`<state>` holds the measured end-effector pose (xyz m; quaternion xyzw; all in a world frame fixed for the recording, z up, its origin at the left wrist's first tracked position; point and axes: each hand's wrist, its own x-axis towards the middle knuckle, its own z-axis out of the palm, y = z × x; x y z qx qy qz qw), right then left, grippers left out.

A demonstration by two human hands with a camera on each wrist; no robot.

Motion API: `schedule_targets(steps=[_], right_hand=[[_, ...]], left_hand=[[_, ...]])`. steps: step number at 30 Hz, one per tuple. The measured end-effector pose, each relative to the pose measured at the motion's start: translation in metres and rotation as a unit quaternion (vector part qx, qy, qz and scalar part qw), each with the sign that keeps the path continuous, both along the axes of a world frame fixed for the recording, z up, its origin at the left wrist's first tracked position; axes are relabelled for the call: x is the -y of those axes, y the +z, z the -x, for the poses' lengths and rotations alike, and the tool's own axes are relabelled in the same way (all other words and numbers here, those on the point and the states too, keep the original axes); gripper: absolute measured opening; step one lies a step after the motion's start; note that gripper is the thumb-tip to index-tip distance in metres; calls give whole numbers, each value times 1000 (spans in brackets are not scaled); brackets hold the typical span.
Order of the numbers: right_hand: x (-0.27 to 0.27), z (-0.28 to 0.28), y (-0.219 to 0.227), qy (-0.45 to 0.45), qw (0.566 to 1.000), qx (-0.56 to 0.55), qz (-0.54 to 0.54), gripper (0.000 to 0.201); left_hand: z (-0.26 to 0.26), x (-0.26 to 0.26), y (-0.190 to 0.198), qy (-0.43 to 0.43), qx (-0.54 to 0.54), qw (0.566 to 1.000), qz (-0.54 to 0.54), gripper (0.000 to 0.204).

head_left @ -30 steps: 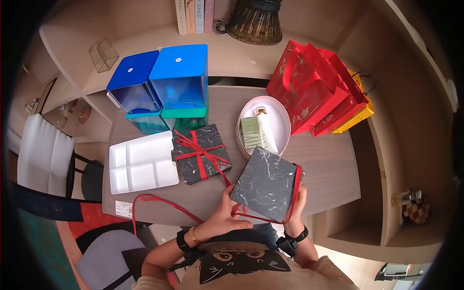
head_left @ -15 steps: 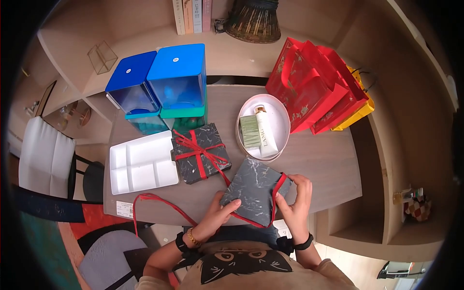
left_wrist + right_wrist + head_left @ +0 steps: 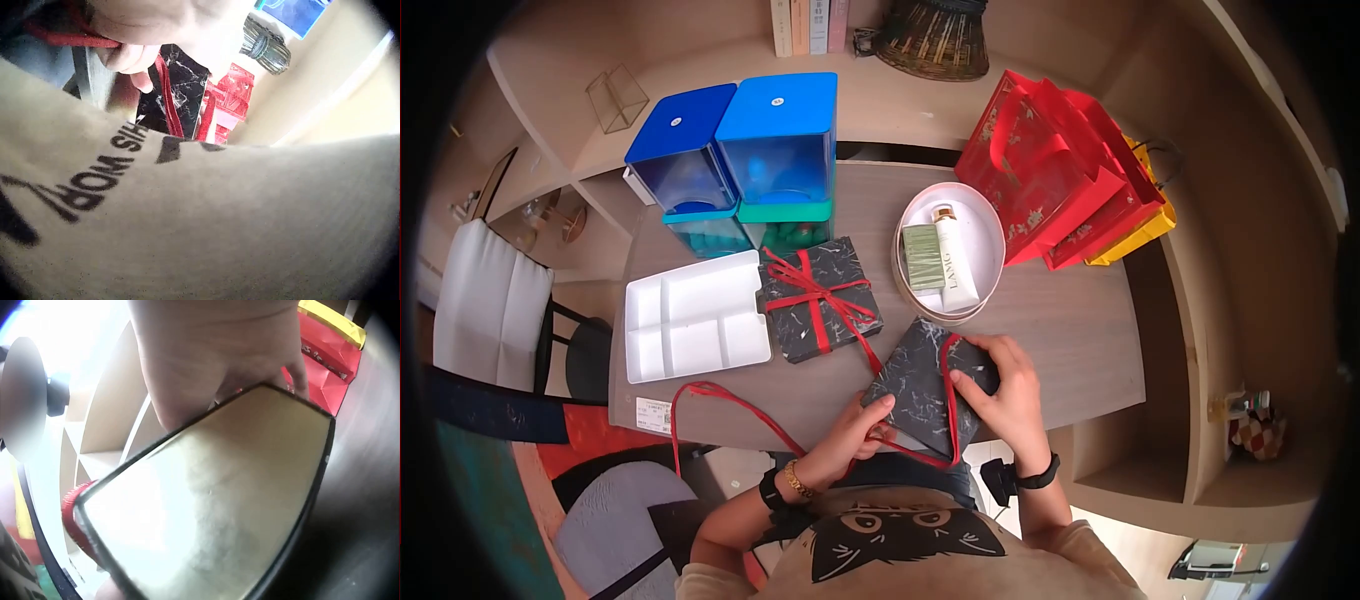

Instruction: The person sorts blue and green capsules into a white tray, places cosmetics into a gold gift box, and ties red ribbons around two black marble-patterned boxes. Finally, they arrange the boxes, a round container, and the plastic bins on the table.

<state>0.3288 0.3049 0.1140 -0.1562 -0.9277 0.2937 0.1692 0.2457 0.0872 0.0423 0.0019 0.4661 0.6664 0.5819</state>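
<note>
Between both hands, close to the table's near edge, is a black marbled gift box (image 3: 915,375) with a red ribbon (image 3: 952,415) across its top. My left hand (image 3: 845,440) holds its left corner, thumb on top, and a length of ribbon runs by the fingers. The right hand (image 3: 1008,395) grips the right side, its thumb pressed down beside the ribbon. A pale face with dark edges, on the same box (image 3: 206,487), fills much of the right wrist view. Just to the left lies a second marbled box (image 3: 840,265), tied with a red bow (image 3: 815,292).
A white divided tray (image 3: 710,295) lies at the left. Behind it stand stacked blue and green bins (image 3: 775,130). An oval container (image 3: 983,240) holds a white tube (image 3: 958,270) and a small green box (image 3: 922,257). Red gift bags (image 3: 1040,170) stand at the back right.
The held box has come down and left and turned. The right thumb has moved onto its top, and the ribbon now crosses farther in from the right corner. The left thumb has come onto the box.
</note>
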Motion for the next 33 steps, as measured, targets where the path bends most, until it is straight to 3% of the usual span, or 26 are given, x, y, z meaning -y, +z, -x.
schedule_targets(steps=[3,6,9,12,14,16,18,21,24,30,33], right_hand=[[-13,-5,-14,72,992,-24,100,57],[-4,-12,-22,-67,922,-80,374,69],[-15,-23,-37,-21,881,-32,471,72],[-14,-26,-35,-63,771,-50,631,64],[-19,-31,-41,-108,722,-63,680,57],[-30,-36,-57,-118,680,-83,719,46],[-36,-38,-60,-104,679,-116,718,45],[-30,-30,-50,-110,679,-164,707,44],[-20,-24,-47,-107,653,-173,730,44],[-23,-26,-44,-49,645,-108,755,46],[-8,-19,-39,-47,658,-68,749,50]], left_hand=[[0,0,-3,11,8,1000,0,36],[0,2,-7,4,1,1000,-26,37],[-2,3,-6,1,-42,998,-53,46],[-4,4,-4,-35,-130,986,-103,60],[-3,2,-1,-72,-222,957,-175,71],[7,6,9,-128,-234,956,-120,70],[14,13,14,-170,-212,961,-42,60],[13,18,1,-150,-172,956,-184,52],[-2,7,5,-148,-174,964,-136,36],[13,3,0,-285,-152,939,-120,29],[6,-6,-9,-303,-287,897,-148,25]])
